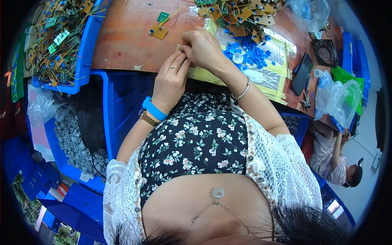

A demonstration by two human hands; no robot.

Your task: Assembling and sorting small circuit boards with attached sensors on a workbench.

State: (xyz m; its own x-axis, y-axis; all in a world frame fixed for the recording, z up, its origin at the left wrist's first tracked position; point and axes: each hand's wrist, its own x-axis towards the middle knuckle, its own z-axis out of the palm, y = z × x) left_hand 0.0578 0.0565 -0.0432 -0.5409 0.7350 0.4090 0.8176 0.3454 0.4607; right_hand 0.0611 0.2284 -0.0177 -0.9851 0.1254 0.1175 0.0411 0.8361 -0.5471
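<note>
At the near edge of the table, my left hand (171,77) and my right hand (203,50) meet with their fingertips pinched together. A small tan edge (178,47) peeks out beside the fingers, but the fingers cover most of what they hold. Just beyond lie a tan circuit board (158,32) with a blue part and a small green circuit board (163,16), with thin red and yellow wires about them. Right of my right hand is a heap of small blue parts (255,51) with a white round cap (237,58) among them.
A blue tray (85,61) of wired boards stands at the left, above a blue bin (107,110) of grey parts. More tan boards (245,14) pile up at the back. A phone (302,73), a black fan (325,53) and plastic bags (337,96) lie right; another person (332,163) sits beyond.
</note>
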